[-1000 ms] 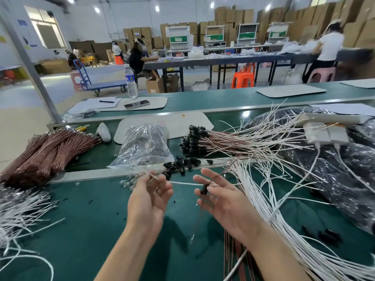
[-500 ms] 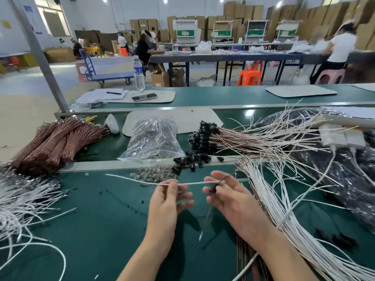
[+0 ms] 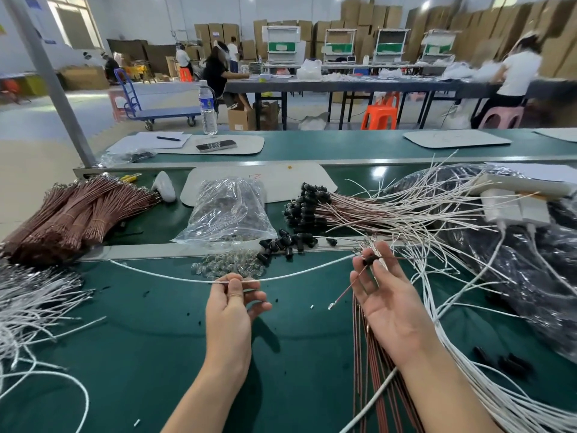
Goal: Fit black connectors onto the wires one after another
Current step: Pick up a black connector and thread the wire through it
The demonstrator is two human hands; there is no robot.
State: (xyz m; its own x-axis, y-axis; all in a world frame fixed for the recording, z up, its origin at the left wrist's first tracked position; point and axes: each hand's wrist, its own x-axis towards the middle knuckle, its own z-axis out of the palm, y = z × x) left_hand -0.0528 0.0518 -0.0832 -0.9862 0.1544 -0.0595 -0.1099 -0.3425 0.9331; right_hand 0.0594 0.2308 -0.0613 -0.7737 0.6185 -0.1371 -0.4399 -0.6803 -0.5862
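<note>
Drawn further left than half a second ago: white wire, sagging in a shallow arc; both hands wider apart too. Pinching it near mid-length with left hand, thumb against forefinger tip, remaining fingers loosely curled underneath. Pinching black connector with right hand, palm up, thumb to forefinger tip; other fingers nearly straight and close together. Right end of white wire meeting the connector at those fingertips; seated or not, cannot tell. Thin brown wire hanging down-left from the connector, metal terminal at its free end. All above green bench. Loose white wires fanned at left edge, bigger white tangle sweeping along right. Just beyond hands: heap of small clear parts, spare black connectors beside it on metal rail. Behind: clear bag, finished wires capped in black to its right, tied brown bundles to its left, black plastic sheet far right. Farther off: water bottle, orange stool, stacked cartons.
</note>
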